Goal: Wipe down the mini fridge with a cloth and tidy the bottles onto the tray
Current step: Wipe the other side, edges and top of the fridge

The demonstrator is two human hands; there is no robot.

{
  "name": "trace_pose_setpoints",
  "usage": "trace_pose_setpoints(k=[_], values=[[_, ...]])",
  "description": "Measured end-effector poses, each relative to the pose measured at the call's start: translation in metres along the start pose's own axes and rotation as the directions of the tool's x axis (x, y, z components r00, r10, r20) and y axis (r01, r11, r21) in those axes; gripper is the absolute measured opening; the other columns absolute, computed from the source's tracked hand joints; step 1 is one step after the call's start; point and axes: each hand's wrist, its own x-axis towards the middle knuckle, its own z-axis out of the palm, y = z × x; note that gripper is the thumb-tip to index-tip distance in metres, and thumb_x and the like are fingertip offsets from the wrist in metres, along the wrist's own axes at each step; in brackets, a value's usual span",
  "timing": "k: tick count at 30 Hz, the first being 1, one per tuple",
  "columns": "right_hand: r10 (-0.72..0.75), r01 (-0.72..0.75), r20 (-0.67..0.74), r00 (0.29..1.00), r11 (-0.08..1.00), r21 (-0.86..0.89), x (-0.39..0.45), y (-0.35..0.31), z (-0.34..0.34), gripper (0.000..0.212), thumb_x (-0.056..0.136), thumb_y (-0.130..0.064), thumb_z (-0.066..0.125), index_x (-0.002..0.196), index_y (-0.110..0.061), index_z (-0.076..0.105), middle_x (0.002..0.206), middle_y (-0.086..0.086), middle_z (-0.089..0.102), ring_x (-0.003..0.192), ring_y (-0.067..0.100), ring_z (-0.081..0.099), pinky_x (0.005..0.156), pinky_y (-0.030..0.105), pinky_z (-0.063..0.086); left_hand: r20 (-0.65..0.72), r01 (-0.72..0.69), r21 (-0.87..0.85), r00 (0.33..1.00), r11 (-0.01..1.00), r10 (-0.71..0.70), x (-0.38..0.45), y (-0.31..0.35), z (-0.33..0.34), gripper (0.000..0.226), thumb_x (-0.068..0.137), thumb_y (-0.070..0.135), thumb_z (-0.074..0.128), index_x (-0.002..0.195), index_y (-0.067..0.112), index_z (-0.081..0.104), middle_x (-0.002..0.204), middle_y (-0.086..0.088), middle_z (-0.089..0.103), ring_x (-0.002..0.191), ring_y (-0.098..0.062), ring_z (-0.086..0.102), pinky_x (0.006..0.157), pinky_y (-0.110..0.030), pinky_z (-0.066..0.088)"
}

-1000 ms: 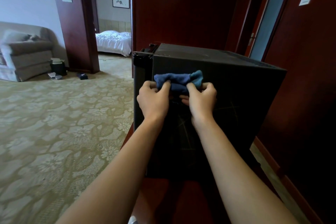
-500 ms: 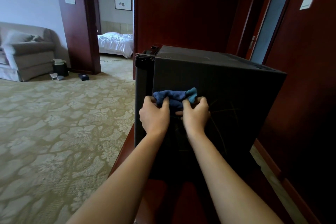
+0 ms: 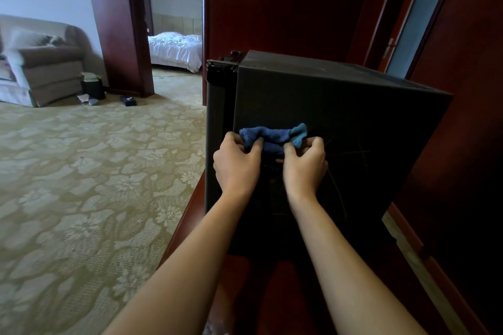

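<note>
A bunched blue cloth (image 3: pixel 273 137) lies pressed against the dark side panel of the black mini fridge (image 3: pixel 353 128), about halfway up. The left hand (image 3: pixel 236 164) and right hand (image 3: pixel 304 166) both grip it, fingers curled into its folds. The fridge stands on a reddish wooden surface (image 3: pixel 190 215) beside patterned carpet (image 3: pixel 81 185).

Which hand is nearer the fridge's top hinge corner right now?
Left. The left hand grips the blue cloth directly below the hinge corner; the right hand grips the cloth's other end, farther right.
</note>
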Motion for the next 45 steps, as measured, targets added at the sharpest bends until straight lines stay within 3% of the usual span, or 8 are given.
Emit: trace_pose_setpoints(k=[3, 10, 15, 20, 22, 26, 39, 45], values=[[0.03, -0.03, -0.01, 1.0, 0.999, -0.038, -0.022, 0.027, 0.007, 0.02, 0.086, -0.02, 0.067, 0.097, -0.021, 0.05, 0.085, -0.012, 0.056, 0.098, 0.023, 0.061, 0.079, 0.033, 0.047, 0.005, 0.01, 0.065, 1.0, 0.998, -0.011, -0.016, -0.032, 0.003, 0.026, 0.083, 0.041, 0.072, 0.081, 0.023, 0.052, 0.072, 0.008, 0.06, 0.068, -0.009, 0.059, 0.059, -0.026, 0.045], [0.271, -0.261, 0.097, 0.958, 0.959, -0.108, -0.054, 0.08, 0.006, 0.018, 0.088, -0.012, 0.064, 0.101, -0.015, 0.051, 0.104, 0.008, 0.063, 0.105, 0.029, 0.06, 0.087, 0.035, 0.046, 0.107, 0.261, 0.079, 0.957, 0.962, -0.269, -0.046, -0.089, 0.004, 0.024, 0.081, 0.032, 0.075, 0.074, 0.021, 0.055, 0.069, 0.006, 0.063, 0.071, -0.009, 0.063, 0.054, -0.017, 0.035], [0.198, -0.202, 0.066, 0.978, 0.977, 0.069, -0.031, 0.052, 0.005, 0.02, 0.084, -0.013, 0.069, 0.091, -0.017, 0.052, 0.09, 0.006, 0.065, 0.089, 0.029, 0.068, 0.083, 0.045, 0.056, 0.037, 0.184, -0.057, 0.983, 0.981, -0.182, -0.029, -0.056, 0.004, 0.028, 0.077, 0.036, 0.076, 0.068, 0.022, 0.054, 0.056, 0.007, 0.061, 0.059, -0.006, 0.06, 0.059, -0.028, 0.041], [0.099, -0.117, 0.086, 0.991, 0.965, 0.235, -0.001, 0.008, 0.007, 0.023, 0.079, -0.019, 0.071, 0.084, -0.028, 0.051, 0.094, 0.005, 0.068, 0.089, 0.023, 0.069, 0.08, 0.047, 0.058, 0.01, 0.085, -0.228, 0.996, 0.97, -0.085, -0.004, -0.013, -0.001, 0.025, 0.078, 0.041, 0.074, 0.079, 0.022, 0.058, 0.067, 0.0, 0.068, 0.068, -0.019, 0.068, 0.071, -0.046, 0.057], [0.074, -0.091, 0.086, 0.993, 0.974, 0.208, 0.002, 0.006, 0.009, 0.024, 0.079, -0.02, 0.071, 0.083, -0.031, 0.05, 0.095, 0.003, 0.068, 0.094, 0.023, 0.067, 0.08, 0.046, 0.058, 0.017, 0.051, -0.227, 0.999, 0.973, -0.048, 0.0, -0.012, -0.001, 0.025, 0.079, 0.039, 0.075, 0.082, 0.021, 0.058, 0.069, -0.001, 0.069, 0.068, -0.015, 0.069, 0.069, -0.042, 0.058], [0.102, -0.107, 0.041, 0.994, 0.983, 0.152, -0.015, 0.033, 0.011, 0.027, 0.08, -0.018, 0.071, 0.085, -0.032, 0.049, 0.092, -0.002, 0.066, 0.086, 0.015, 0.067, 0.077, 0.041, 0.059, 0.004, -0.01, -0.133, 1.0, 0.991, 0.01, -0.017, -0.039, 0.004, 0.022, 0.081, 0.034, 0.076, 0.079, 0.023, 0.057, 0.063, 0.007, 0.063, 0.057, 0.003, 0.06, 0.051, -0.012, 0.044], [0.493, -0.498, 0.079, 0.867, 0.864, 0.072, -0.068, 0.139, 0.032, 0.022, 0.083, -0.007, 0.067, 0.085, -0.019, 0.048, 0.092, 0.008, 0.064, 0.088, 0.026, 0.066, 0.085, 0.047, 0.056, 0.073, 0.34, 0.036, 0.937, 0.94, -0.342, -0.069, -0.153, 0.021, 0.028, 0.081, 0.023, 0.076, 0.071, 0.019, 0.05, 0.06, 0.009, 0.057, 0.052, 0.004, 0.054, 0.049, -0.011, 0.037], [0.724, -0.73, 0.094, 0.683, 0.673, 0.121, -0.084, 0.175, 0.046, 0.02, 0.082, -0.001, 0.066, 0.1, -0.002, 0.057, 0.104, 0.021, 0.066, 0.096, 0.035, 0.066, 0.088, 0.051, 0.054, 0.069, 0.644, 0.054, 0.76, 0.763, -0.646, -0.079, -0.186, 0.026, 0.017, 0.08, 0.02, 0.074, 0.079, 0.013, 0.059, 0.074, 0.001, 0.063, 0.065, -0.009, 0.056, 0.052, -0.023, 0.037]])
